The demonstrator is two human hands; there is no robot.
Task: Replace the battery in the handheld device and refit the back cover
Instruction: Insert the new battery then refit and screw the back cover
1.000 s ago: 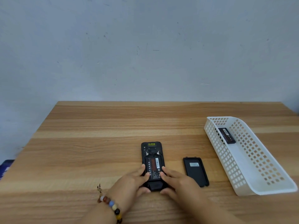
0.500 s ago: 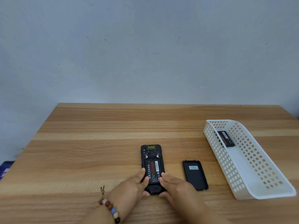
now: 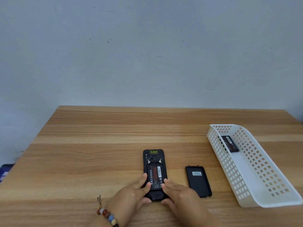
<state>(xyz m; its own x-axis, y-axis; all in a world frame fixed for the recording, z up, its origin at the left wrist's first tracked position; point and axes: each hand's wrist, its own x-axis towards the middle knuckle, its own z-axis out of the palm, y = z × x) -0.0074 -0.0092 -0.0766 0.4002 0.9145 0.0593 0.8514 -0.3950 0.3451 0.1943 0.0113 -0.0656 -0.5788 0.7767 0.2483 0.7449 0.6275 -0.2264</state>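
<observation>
1. The handheld device [image 3: 153,174] lies face down on the worktop [image 3: 91,145], near its front edge, with a battery [image 3: 155,177] sitting in the open bay. If that battery is not pressed fully flat, the back cover [image 3: 198,181] would probably not seat, and forcing it could bend its tabs.

2. The left hand [image 3: 131,196] and the right hand [image 3: 177,193] flank the device's lower half. Both are loosely curled around its edges, fingertips resting on or just beside the battery and thumbs at the device's near end. They steady and press rather than carry. A lopsided push from one side could tilt the battery in its bay or slide the device across the smooth wood.

3. The cover lies loose just to the right of the device, inner side up by its pale sticker, apart from both hands. Reaching for it blind could knock it towards the white basket [image 3: 268,200].

4. A second battery [image 3: 229,143] lies at the far end of the basket. It looks much like the fitted one, so the two could be mixed up; which is fresh cannot be told from here.

5. The device is black and slab-shaped, with a yellow label at its far end and two small metal fittings above the bay. The battery's label is red and white with printed text.
</observation>
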